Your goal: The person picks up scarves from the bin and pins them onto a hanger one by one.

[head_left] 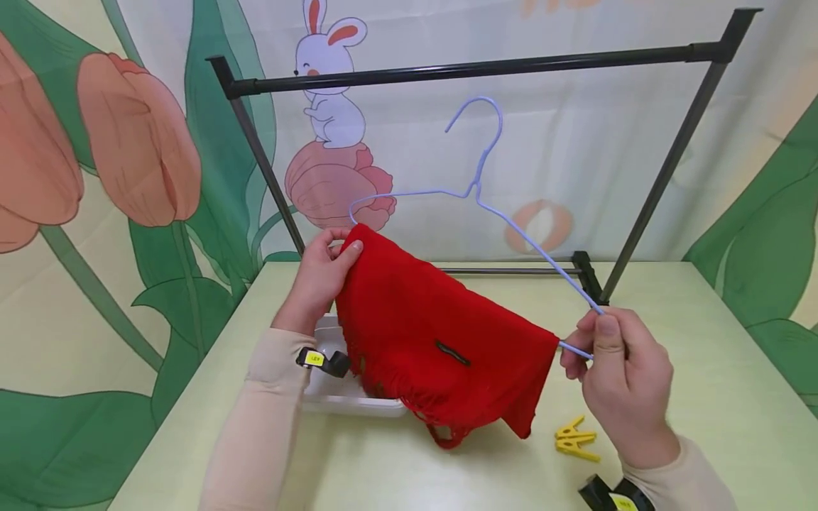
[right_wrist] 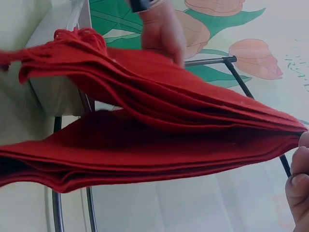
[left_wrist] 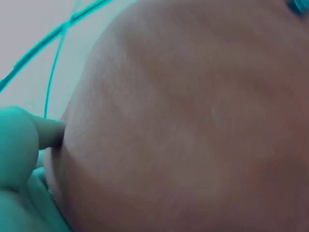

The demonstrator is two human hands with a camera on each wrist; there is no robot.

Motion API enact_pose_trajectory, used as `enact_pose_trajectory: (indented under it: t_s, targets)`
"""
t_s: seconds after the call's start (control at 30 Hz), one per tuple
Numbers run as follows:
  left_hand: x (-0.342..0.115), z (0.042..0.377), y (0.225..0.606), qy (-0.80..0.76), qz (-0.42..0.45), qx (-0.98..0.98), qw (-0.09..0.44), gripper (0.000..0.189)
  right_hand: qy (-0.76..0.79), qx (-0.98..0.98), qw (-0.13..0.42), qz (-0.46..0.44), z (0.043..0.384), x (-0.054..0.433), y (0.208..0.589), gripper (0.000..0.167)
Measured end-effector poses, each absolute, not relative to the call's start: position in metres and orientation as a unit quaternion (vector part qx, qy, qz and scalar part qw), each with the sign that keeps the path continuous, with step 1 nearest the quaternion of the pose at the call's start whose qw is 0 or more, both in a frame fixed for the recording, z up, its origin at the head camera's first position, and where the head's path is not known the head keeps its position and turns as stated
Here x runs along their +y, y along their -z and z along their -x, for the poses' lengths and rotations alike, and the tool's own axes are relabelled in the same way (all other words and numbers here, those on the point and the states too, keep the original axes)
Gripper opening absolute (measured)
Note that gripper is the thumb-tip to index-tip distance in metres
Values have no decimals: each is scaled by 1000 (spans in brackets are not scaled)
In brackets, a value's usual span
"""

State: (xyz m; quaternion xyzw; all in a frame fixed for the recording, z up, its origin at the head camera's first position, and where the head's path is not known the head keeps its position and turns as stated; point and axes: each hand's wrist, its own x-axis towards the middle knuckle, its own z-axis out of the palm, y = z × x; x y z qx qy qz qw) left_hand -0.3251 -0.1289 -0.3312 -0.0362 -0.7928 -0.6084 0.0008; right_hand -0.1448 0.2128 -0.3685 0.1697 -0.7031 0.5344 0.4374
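A folded red scarf (head_left: 441, 319) with a fringed lower edge hangs over the bottom bar of a light-blue wire hanger (head_left: 492, 206), tilted down toward the right. My left hand (head_left: 324, 273) pinches the scarf's upper left corner, thumb in front; whether it also grips the wire there is hidden. At the other end my right hand (head_left: 629, 383) holds the hanger's right corner between thumb and fingers, just beyond the cloth. From the right wrist, the scarf (right_wrist: 159, 96) shows several layers draping on both sides of the bar. Skin fills most of the left wrist view.
Behind the hands stands a black rack with a top rail (head_left: 473, 69). A white tray (head_left: 358, 406) sits on the pale table (head_left: 735, 369), partly behind the scarf. Yellow clothespins (head_left: 576, 440) lie near my right hand. A printed curtain (head_left: 409, 142) hangs at the back.
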Motion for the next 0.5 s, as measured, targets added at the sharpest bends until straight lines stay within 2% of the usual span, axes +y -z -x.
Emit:
enact_pose_trajectory:
  t_s: [0.07,0.17,0.3,0.37,0.5]
  targets:
    - [-128,323,339,566,30,-823,29,41,-528,-710,434,-166,145,211,368,21]
    - [-116,309,348,491,60,-858,140,41,-515,-720,433,-169,145,209,369,20]
    - [-83,275,357,388,214,-842,307,35,-513,-712,444,-180,148,207,370,19]
    - [-63,257,359,340,326,-818,332,33,-510,-714,446,-177,148,207,369,20]
    - [-29,233,355,224,472,-793,315,36,-496,-730,441,-163,148,207,366,22]
